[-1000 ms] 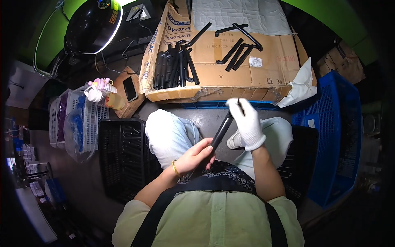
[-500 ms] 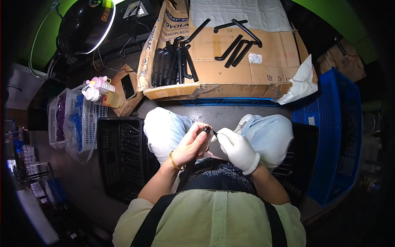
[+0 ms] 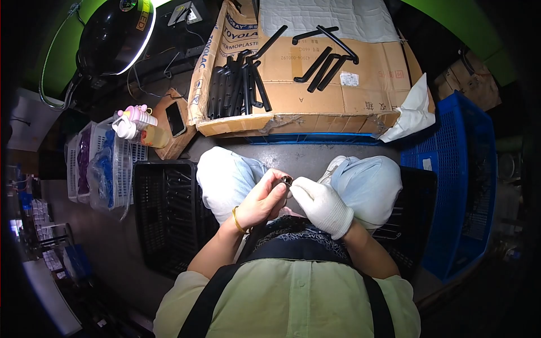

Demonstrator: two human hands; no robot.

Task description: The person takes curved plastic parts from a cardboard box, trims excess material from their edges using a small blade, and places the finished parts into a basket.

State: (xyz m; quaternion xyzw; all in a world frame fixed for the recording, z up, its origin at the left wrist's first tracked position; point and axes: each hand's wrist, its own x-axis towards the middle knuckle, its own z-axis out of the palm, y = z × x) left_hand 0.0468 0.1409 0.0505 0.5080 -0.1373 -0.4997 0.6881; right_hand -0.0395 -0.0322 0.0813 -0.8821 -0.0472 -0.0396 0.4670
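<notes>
My left hand [image 3: 264, 197], bare with a yellow bracelet on its wrist, is wrapped round a black tube [image 3: 287, 180]. The tube's open end pokes up past my thumb, and its lower part runs back toward my lap. My right hand [image 3: 323, 206] wears a white knitted glove. Its thumb and fingers are pinched together right at the tube's end; whatever they hold is hidden by the glove. More black bent tubes [image 3: 228, 90] lie heaped on the left side of the cardboard in front of me, and several others [image 3: 327, 70] lie spread to the right.
The flattened cardboard [image 3: 270, 93] lies on a blue crate ahead. Black crates [image 3: 151, 236] stand beside my legs, a tall blue crate [image 3: 451, 112] at right. On the left are a phone [image 3: 175, 119], a drinking bottle [image 3: 135, 121], white baskets [image 3: 121, 186] and a lit lamp [image 3: 115, 36].
My gloved right hand has moved slightly left, closing up to the tube's end. The small dark pointed piece seen at its fingertips before no longer shows. My left hand keeps its grip.
</notes>
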